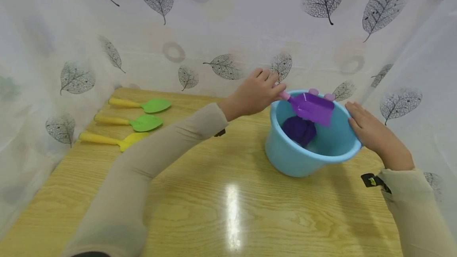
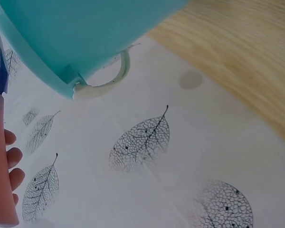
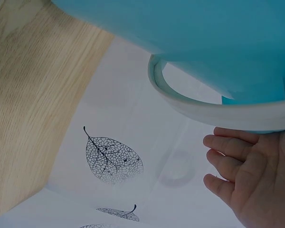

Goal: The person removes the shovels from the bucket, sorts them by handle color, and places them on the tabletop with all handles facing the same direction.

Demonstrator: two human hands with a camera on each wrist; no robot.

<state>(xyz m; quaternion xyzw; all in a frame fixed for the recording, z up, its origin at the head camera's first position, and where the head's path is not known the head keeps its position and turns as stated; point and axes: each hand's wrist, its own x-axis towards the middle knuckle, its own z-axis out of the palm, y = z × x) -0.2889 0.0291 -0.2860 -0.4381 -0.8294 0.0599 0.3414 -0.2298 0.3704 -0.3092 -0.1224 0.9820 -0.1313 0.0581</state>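
Observation:
My left hand (image 1: pixel 258 92) grips the pink handle (image 2: pixel 1 166) of a purple toy shovel (image 1: pixel 314 108), fingers curled round it. The shovel's blade is over the mouth of a light blue bucket (image 1: pixel 296 162). Two pink round knobs (image 1: pixel 313 91) show at the blade's far edge; what they belong to is unclear. Inside the bucket lies a dark purple lump (image 1: pixel 299 130), partly hidden. On the bucket's right rim rests my right hand (image 1: pixel 378 136), fingers fairly straight. A pale bucket handle (image 3: pixel 218 114) passes beside those fingers in the right wrist view.
At the table's left lie two green-bladed toy shovels (image 1: pixel 156 105) with yellow handles and one all-yellow shovel (image 1: pixel 101 138). The wooden table (image 1: pixel 200 209) meets a white leaf-print curtain (image 1: pixel 221 23) at the back and sides.

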